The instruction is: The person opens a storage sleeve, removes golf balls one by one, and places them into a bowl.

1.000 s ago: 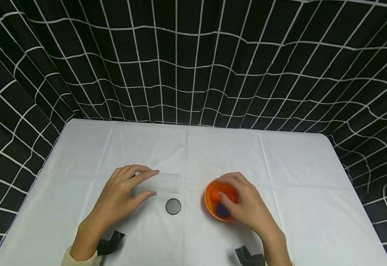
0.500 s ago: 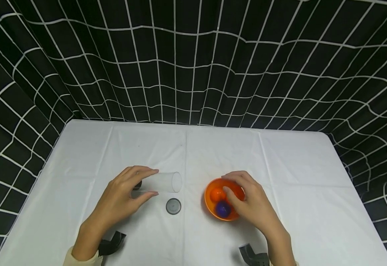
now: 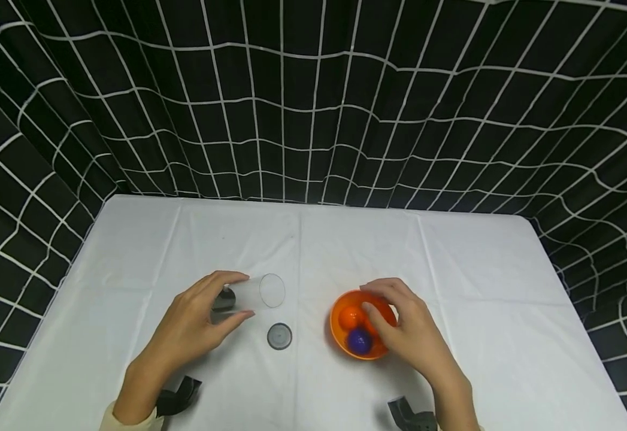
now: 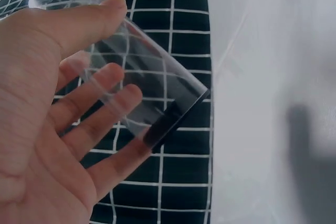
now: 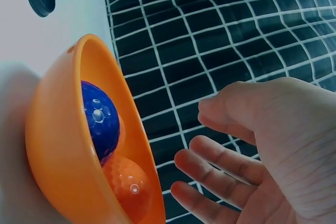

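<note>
My left hand (image 3: 191, 323) grips a clear plastic cylinder (image 4: 157, 66) between thumb and fingers. The cylinder has a dark base, and its open end tips up toward the head camera. On the cloth to its right lies a round grey cap (image 3: 279, 336). My right hand (image 3: 412, 332) hovers over the right side of an orange bowl (image 5: 55, 140), its fingers loosely bent around nothing. Inside the bowl are a shiny blue ball (image 3: 359, 341) and an orange ball (image 5: 128, 184), the orange one dimpled. The hand covers part of the bowl in the head view.
A white cloth (image 3: 485, 257) covers the table. Black curtains with a white grid (image 3: 313, 120) rise behind the table and on both sides. Dark wrist-camera mounts (image 3: 179, 396) stick out inward from both wrists, low over the cloth.
The clear cylinder has tilted in my left hand, its open end turning up and shifting left. My right hand has drawn slightly right over the bowl, uncovering more of the balls.
</note>
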Demonstrator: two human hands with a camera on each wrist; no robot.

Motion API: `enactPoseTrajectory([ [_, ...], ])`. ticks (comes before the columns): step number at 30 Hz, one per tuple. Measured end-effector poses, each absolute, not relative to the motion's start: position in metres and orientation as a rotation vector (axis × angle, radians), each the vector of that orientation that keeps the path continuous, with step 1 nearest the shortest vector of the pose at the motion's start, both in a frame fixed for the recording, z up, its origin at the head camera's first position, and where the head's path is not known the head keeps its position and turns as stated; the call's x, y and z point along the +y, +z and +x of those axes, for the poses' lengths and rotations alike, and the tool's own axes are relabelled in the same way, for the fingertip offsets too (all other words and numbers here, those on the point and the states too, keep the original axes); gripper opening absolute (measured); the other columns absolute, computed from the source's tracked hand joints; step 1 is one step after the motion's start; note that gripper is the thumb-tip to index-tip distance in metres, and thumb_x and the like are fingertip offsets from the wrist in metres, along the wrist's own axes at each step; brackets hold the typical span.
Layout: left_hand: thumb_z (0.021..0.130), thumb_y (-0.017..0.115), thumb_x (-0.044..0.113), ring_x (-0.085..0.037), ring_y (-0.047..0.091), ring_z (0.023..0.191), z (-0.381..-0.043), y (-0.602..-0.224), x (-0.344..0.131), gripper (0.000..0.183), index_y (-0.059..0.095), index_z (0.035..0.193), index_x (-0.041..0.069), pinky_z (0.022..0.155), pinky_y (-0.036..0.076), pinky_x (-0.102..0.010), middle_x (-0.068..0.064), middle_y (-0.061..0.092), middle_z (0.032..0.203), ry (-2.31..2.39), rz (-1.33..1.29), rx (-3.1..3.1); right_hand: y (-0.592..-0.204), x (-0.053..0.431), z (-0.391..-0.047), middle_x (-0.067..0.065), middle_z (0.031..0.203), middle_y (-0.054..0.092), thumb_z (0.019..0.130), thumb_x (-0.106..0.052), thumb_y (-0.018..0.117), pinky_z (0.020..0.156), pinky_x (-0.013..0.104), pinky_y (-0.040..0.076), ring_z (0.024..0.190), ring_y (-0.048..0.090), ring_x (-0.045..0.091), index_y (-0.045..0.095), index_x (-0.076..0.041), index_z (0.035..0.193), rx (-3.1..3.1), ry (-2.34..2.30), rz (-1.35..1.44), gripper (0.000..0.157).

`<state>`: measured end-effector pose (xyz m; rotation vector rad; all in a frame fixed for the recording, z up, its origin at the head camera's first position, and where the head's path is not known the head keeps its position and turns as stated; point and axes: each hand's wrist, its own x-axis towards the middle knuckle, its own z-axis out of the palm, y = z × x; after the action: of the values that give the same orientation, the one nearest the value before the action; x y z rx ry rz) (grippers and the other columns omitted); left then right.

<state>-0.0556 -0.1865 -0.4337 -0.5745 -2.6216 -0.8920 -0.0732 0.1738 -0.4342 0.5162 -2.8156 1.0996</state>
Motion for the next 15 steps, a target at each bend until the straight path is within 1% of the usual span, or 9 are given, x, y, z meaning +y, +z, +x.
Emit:
enactPoseTrajectory([
  [1, 0.079, 0.087, 0.032, -0.012, 0.067, 0.111, -0.0558, -0.4341, -0.1867, 0.055, 0.063, 0.126, 0.018, 0.092, 0.055, -0.032, 0.008, 0.069, 0.120, -0.888, -0.568, -2.624, -0.4336, 0.1741, -0.0731, -0.008, 0.118, 0.067, 0.094, -0.020, 0.072, 0.104, 0.042, 0.053, 0.115, 0.065, 0.014, 0.071, -0.016, 0.118, -2.813, 1.095, 0.512, 0.024],
  [4, 0.078, 0.087, 0.031, -0.012, 0.067, 0.108, -0.0572, -0.4350, -0.1869, 0.055, 0.061, 0.124, 0.017, 0.091, 0.055, -0.032, 0.005, 0.069, 0.117, -0.883, -0.553, -2.638, -0.4323, 0.1757, -0.0732, -0.008, 0.117, 0.067, 0.093, -0.018, 0.073, 0.104, 0.028, 0.052, 0.113, 0.066, 0.013, 0.071, -0.017, 0.117, -2.786, 1.089, 0.516, 0.024],
  [6, 0.079, 0.086, 0.031, -0.011, 0.066, 0.107, -0.0579, -0.4355, -0.1869, 0.054, 0.059, 0.124, 0.018, 0.090, 0.055, -0.032, 0.005, 0.069, 0.116, -0.895, -0.541, -2.658, -0.4320, 0.1763, -0.0739, -0.008, 0.117, 0.067, 0.093, -0.017, 0.073, 0.102, 0.020, 0.050, 0.111, 0.066, 0.013, 0.071, -0.016, 0.117, -2.771, 1.090, 0.521, 0.025],
  [7, 0.079, 0.086, 0.031, -0.010, 0.066, 0.106, -0.0581, -0.4358, -0.1869, 0.054, 0.058, 0.124, 0.018, 0.089, 0.055, -0.032, 0.006, 0.069, 0.116, -0.900, -0.537, -2.668, -0.4319, 0.1765, -0.0741, -0.008, 0.117, 0.067, 0.093, -0.016, 0.073, 0.100, 0.018, 0.050, 0.109, 0.067, 0.013, 0.071, -0.016, 0.117, -2.767, 1.088, 0.525, 0.025],
  [8, 0.079, 0.086, 0.030, -0.011, 0.066, 0.106, -0.0581, -0.4360, -0.1871, 0.054, 0.058, 0.125, 0.019, 0.089, 0.055, -0.033, 0.006, 0.068, 0.116, -0.911, -0.536, -2.675, -0.4320, 0.1767, -0.0744, -0.008, 0.117, 0.067, 0.093, -0.016, 0.073, 0.098, 0.018, 0.051, 0.108, 0.068, 0.014, 0.071, -0.017, 0.118, -2.763, 1.087, 0.531, 0.025],
  [11, 0.080, 0.085, 0.028, -0.011, 0.067, 0.105, -0.0578, -0.4373, -0.1877, 0.056, 0.057, 0.127, 0.020, 0.088, 0.057, -0.033, 0.005, 0.068, 0.117, -0.966, -0.533, -2.678, -0.4328, 0.1768, -0.0747, -0.008, 0.118, 0.067, 0.093, -0.017, 0.072, 0.095, 0.026, 0.054, 0.106, 0.068, 0.015, 0.070, -0.017, 0.118, -2.772, 1.086, 0.527, 0.025],
  [13, 0.080, 0.085, 0.025, -0.011, 0.067, 0.105, -0.0578, -0.4388, -0.1884, 0.057, 0.057, 0.129, 0.020, 0.088, 0.058, -0.032, 0.005, 0.068, 0.117, -1.007, -0.532, -2.665, -0.4339, 0.1767, -0.0747, -0.007, 0.118, 0.067, 0.094, -0.018, 0.072, 0.094, 0.032, 0.056, 0.106, 0.069, 0.015, 0.070, -0.016, 0.118, -2.783, 1.087, 0.523, 0.025],
  [15, 0.080, 0.085, 0.023, -0.011, 0.067, 0.106, -0.0579, -0.4407, -0.1896, 0.058, 0.056, 0.130, 0.019, 0.088, 0.059, -0.031, 0.005, 0.068, 0.117, -1.054, -0.527, -2.652, -0.4353, 0.1762, -0.0749, -0.007, 0.118, 0.067, 0.094, -0.019, 0.072, 0.094, 0.035, 0.057, 0.106, 0.069, 0.015, 0.070, -0.016, 0.119, -2.789, 1.094, 0.522, 0.025],
])
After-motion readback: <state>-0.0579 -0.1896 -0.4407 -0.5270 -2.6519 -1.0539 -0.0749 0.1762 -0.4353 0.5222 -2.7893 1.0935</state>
